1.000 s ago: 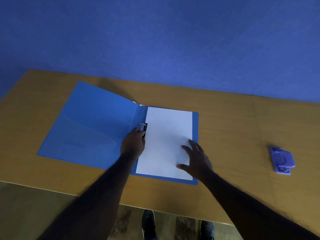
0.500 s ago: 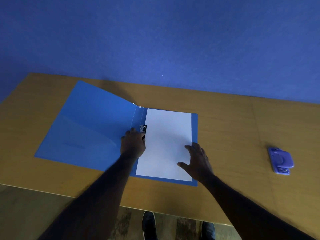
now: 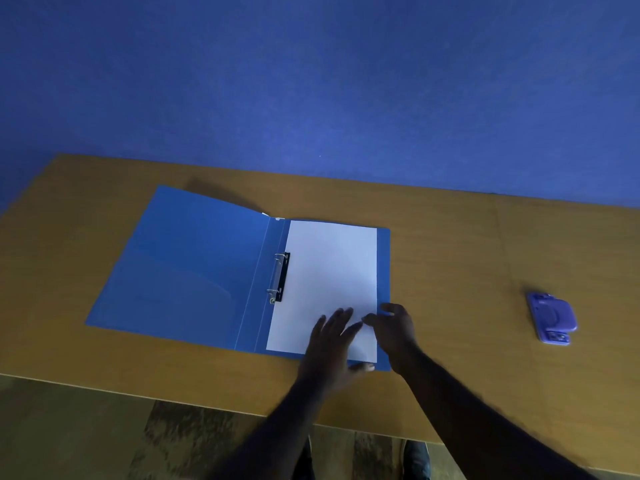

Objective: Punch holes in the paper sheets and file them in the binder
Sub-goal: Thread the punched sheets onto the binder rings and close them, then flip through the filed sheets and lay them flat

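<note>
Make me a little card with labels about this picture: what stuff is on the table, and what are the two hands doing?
Table: brown wooden tabletop
Binder: blue ring binder, lying open and flat
Rings: metal ring clip at the spine, uncovered
Paper: white paper sheet on the binder's right half, beside the rings
Left hand: fingers straight, flat on the sheet's near right corner
Right hand: at the sheet's right edge; grip unclear
Punch: purple hole punch, far right, untouched

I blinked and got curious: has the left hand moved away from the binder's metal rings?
Yes. The left hand left the rings and slid right and toward the person, to the near corner of the paper beside the right hand.
</note>
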The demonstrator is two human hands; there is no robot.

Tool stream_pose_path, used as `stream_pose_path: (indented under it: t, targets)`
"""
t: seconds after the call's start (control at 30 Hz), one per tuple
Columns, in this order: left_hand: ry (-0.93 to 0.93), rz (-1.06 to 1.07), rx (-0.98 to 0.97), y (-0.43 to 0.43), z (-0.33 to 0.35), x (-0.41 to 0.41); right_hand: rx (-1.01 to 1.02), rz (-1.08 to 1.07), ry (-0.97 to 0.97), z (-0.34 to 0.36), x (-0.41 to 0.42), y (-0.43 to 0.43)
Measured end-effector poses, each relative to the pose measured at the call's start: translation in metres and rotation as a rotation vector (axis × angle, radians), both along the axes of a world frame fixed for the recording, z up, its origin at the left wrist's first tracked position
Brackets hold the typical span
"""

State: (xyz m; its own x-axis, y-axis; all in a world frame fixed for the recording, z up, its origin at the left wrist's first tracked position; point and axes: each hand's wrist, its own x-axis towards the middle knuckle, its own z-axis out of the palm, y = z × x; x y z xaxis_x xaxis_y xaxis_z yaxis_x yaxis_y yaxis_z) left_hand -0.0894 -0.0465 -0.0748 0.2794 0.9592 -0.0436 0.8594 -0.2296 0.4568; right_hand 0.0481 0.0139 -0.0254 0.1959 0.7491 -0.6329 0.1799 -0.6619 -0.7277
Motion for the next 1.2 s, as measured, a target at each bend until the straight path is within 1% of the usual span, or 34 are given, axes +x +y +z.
stream_pose_path:
  t: [0.07, 0.13, 0.23, 0.37, 0.47, 0.6, 0.77, 0.83, 0.97, 1.07, 1.13, 1.2]
  targets:
    - [-0.015, 0.002, 0.013, -0.001, 0.000, -0.001, 0.010, -0.053, 0.045, 0.001, 0.000, 0.000]
    - [-0.053, 0.006, 0.032, -0.001, -0.001, -0.004, 0.018, -0.046, 0.061, 0.002, 0.000, 0.000]
    - [-0.098, 0.017, 0.059, 0.001, 0.001, -0.006, 0.077, 0.053, 0.005, 0.001, 0.002, -0.004]
    - [-0.213, 0.045, 0.124, 0.001, 0.015, -0.003, 0.136, 0.096, -0.064, 0.002, 0.002, -0.009]
    - [-0.295, 0.168, 0.132, -0.001, 0.019, -0.001, 0.148, 0.079, -0.095, 0.000, 0.002, -0.009]
    - [-0.426, 0.361, 0.023, 0.004, 0.025, 0.001, 0.137, -0.005, -0.075, 0.001, 0.001, -0.010]
    - [-0.517, 0.473, -0.076, 0.008, 0.025, 0.004, 0.039, -0.035, 0.085, 0.003, 0.003, -0.010]
    - [-0.545, 0.511, -0.091, 0.010, 0.026, 0.003, 0.051, -0.025, 0.090, 0.006, 0.003, -0.011]
    - [-0.670, 0.540, -0.150, 0.011, 0.033, 0.001, 0.053, -0.050, 0.082, 0.005, 0.002, -0.013]
    - [-0.807, 0.612, -0.207, 0.011, 0.044, -0.005, 0.035, -0.078, 0.065, -0.003, 0.001, -0.015]
    - [-0.851, 0.698, -0.180, 0.010, 0.051, -0.014, 0.034, -0.059, 0.035, -0.001, 0.000, -0.015]
    - [-0.837, 0.887, -0.094, 0.010, 0.053, -0.031, 0.038, 0.006, -0.032, 0.002, 0.003, -0.016]
